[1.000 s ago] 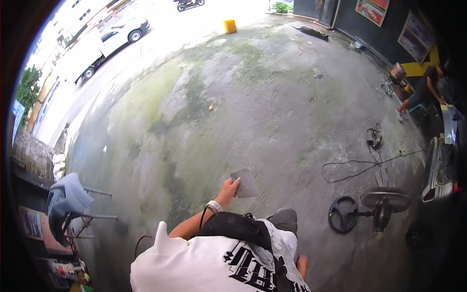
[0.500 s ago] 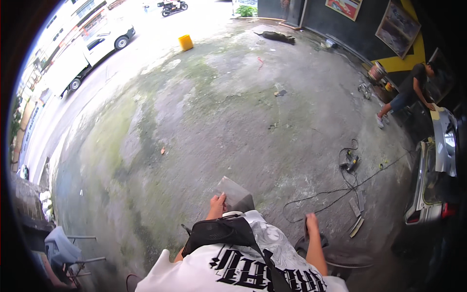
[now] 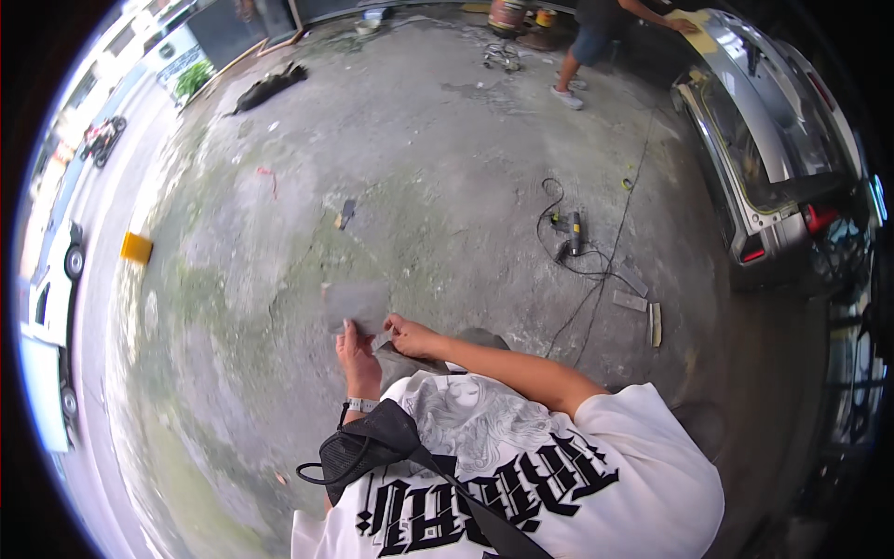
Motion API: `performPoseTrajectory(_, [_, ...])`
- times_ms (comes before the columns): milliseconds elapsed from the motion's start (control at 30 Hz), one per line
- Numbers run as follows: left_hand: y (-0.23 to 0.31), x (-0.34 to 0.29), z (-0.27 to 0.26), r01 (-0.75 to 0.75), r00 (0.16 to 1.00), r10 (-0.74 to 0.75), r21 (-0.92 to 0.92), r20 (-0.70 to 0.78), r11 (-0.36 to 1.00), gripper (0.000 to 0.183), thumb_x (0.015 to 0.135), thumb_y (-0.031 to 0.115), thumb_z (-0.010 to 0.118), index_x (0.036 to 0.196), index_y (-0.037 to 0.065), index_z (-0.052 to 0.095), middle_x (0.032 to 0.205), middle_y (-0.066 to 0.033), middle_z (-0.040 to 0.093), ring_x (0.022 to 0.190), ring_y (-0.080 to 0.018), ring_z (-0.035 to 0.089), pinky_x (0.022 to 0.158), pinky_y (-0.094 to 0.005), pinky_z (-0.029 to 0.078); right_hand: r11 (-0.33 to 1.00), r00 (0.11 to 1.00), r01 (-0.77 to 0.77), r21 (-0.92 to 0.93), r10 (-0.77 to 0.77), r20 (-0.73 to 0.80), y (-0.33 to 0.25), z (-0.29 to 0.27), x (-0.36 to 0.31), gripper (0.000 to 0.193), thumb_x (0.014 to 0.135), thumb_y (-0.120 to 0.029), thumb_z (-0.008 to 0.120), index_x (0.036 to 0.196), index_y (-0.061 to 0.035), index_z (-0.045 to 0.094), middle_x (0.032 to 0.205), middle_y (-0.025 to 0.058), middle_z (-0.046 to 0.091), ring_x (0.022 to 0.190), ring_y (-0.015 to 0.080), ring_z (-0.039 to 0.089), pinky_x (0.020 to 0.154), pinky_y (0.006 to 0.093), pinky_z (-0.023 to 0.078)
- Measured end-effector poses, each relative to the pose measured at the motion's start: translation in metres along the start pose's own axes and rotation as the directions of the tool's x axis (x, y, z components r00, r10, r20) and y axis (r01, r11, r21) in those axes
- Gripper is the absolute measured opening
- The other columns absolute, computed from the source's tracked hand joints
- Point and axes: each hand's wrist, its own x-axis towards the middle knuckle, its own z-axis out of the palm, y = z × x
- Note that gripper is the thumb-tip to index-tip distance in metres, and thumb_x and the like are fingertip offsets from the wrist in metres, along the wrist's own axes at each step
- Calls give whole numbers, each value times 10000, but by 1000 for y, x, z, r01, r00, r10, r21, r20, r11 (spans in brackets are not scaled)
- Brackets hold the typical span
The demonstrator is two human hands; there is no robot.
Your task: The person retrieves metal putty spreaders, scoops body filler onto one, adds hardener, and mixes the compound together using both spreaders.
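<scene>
The person stands on a stained concrete floor [image 3: 447, 186] and holds a flat grey sheet [image 3: 356, 306] out in front of the chest, and everything else is placed from that sheet. The left hand [image 3: 357, 352] grips its lower edge from below, thumb over the front face and fingers closed behind it. The right hand [image 3: 410, 337] sits just to the right of the sheet's lower corner, fingers curled and pinched together; whether they actually pinch the corner or only touch it cannot be told from this view. Below the sheet a watch [image 3: 361, 405] circles the left wrist, and under that a black pouch [image 3: 365, 449] hangs on a strap across a white printed shirt [image 3: 521, 484]. To the right of the sheet, well apart, a power tool [image 3: 574, 233] lies on the floor with its black cable [image 3: 596, 279] looping around it, and a few flat offcuts [image 3: 643, 303] lie just beyond the cable. Farther right stands a silver car [image 3: 773, 158] with its rear open. Above the sheet, far off, another person [image 3: 596, 37] leans toward that car. Up and to the left of the sheet a dark rag [image 3: 265, 88] lies on the floor, and far to the left sits a small yellow block [image 3: 136, 248].
</scene>
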Motion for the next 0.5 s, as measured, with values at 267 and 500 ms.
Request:
performPoseTrajectory(267, [-24, 209, 211, 154, 963, -156, 26, 220, 988, 223, 968, 223, 576, 1124, 64, 594, 1088, -57, 650, 973, -176, 621, 867, -327, 486, 803, 871, 311, 508, -28, -490, -21, -150, 200, 522, 823, -80, 627, 1323, -31, 484, 1260, 170, 601, 1161, 269, 572, 956, 347, 452])
performPoseTrajectory(500, [-33, 444, 274, 46, 998, -40, 155, -43, 987, 179, 914, 261, 623, 1046, 140, 625, 932, 23, 604, 790, -101, 561, 624, -257, 409, 889, 924, 334, 314, -242, -297, -141, -319, 328, 367, 847, -73, 573, 1209, -16, 584, 1136, 135, 645, 1063, 240, 600, 913, 352, 470])
